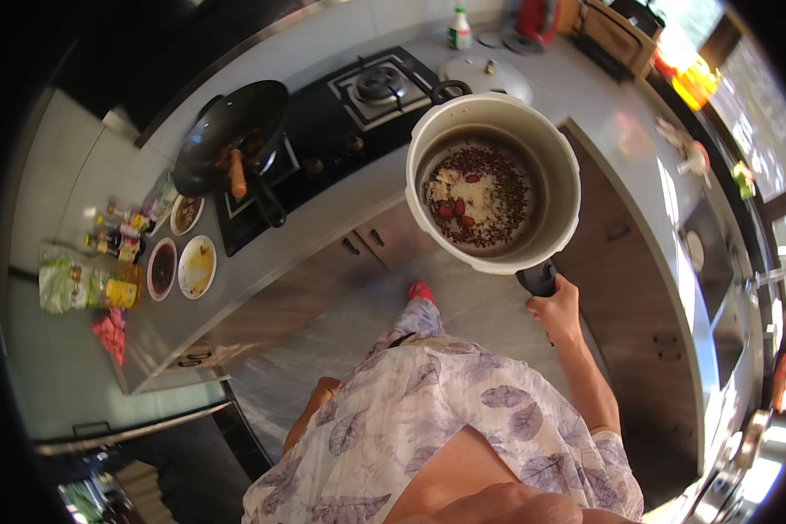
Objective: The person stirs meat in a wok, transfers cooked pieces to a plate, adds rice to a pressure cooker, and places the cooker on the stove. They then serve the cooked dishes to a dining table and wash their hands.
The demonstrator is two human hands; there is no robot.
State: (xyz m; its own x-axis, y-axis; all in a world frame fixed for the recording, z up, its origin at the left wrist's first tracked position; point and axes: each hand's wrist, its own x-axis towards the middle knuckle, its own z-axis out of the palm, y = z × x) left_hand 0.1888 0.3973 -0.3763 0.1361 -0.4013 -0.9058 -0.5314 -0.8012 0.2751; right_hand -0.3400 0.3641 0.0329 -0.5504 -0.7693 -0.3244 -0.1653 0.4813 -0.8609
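Observation:
In my right hand (555, 309) is the black handle (537, 280) of a deep metal pot (570, 183), likely a pressure cooker pot. The pot is held out over the floor, in front of the counter corner. On its bottom lie dark reddish grains (507, 164), a heap of pale grains (481, 196), several red dates (445, 211) and some pale beige pieces (447, 175). My left hand (327, 388) hangs low by my side, partly covered by the patterned shirt. Its fingers are too hidden to judge.
A black wok (236, 111) with a wooden-handled utensil (237, 173) sits on the gas hob (311, 118). Bowls (197, 267) and bottles (123, 288) crowd the left counter end. Behind the pot lies a metal lid (478, 73). A sink (707, 242) is at right.

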